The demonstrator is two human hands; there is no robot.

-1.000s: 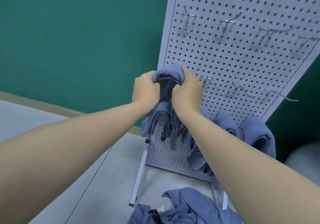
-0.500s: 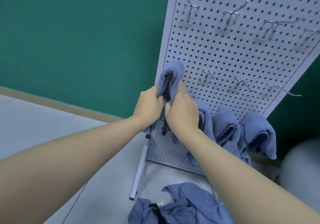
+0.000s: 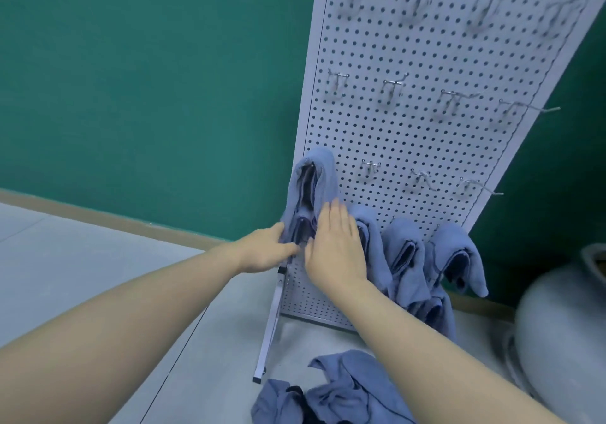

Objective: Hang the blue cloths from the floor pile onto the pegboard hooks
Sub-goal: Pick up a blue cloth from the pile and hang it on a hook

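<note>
In the head view, your left hand [image 3: 265, 253] lies with fingers nearly straight against the lower left edge of the freshly hung folded blue terry cloth [image 3: 313, 190], and your right hand [image 3: 334, 243] is flat and released, palm toward that cloth's lower right side; neither hand is grasping anything. The cloth sits draped over the leftmost hook of the third row down on the tall white perforated metal pegboard [image 3: 426, 135], at the board's left edge. To finish this step well, smooth both hanging halves downward with flat palms so the fold settles evenly on the hook, and let go gently rather than tugging, since a one-sided pull would probably slide it off the short wire. Check that it hangs free of the neighbouring cloth just below and to its right before you reach down. Counting: four blue cloths hang on the board, this one plus three in the bottom row [image 3: 406, 253]. The loose heap of blue cloths on the pale floor [image 3: 331, 394] lies by the board's foot; how many it holds I cannot tell, as they are tangled and partly cut off. Bare silver wire hooks [image 3: 392, 87]: three in the third row, four in the row above, and four more at the top edge, partly cropped. A pale grey rounded vessel [image 3: 564, 325] stands at the right.
</note>
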